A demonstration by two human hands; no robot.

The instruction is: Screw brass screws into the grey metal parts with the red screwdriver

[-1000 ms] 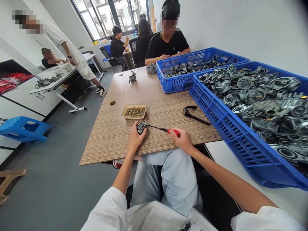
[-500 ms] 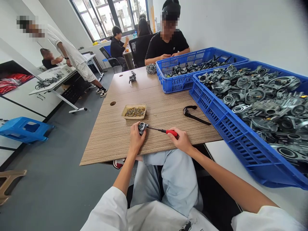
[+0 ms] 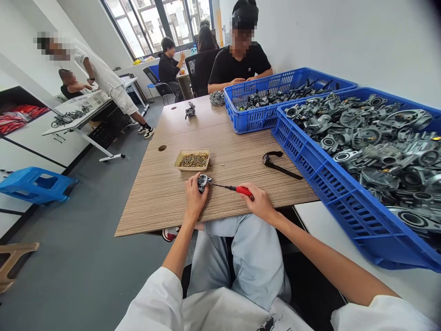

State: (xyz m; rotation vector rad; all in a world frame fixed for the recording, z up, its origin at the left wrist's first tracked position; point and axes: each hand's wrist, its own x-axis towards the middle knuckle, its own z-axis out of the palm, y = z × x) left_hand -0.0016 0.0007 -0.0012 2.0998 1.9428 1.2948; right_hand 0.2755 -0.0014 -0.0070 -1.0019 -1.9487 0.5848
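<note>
Slippage is the likely risk: the screwdriver (image 3: pixel 231 188) tip could be forced off the small metal part (image 3: pixel 204 182), since the part is only pinched by the left hand (image 3: pixel 194 200) near the desk's (image 3: pixel 165 193) front edge. Right hand (image 3: pixel 260 202) fingers are clamped on the red handle; left fingers are closed on the part. The part looks grey, cast, compact and irregular. A screw tray (image 3: pixel 192 160) sits just behind, a blue crate (image 3: pixel 330 184) at the right edge.

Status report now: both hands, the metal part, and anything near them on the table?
Left hand grips small metal part on table. Right hand holds red-handled screwdriver, tip at part. Screw tray just beyond; black strap lies right, apart.
</note>
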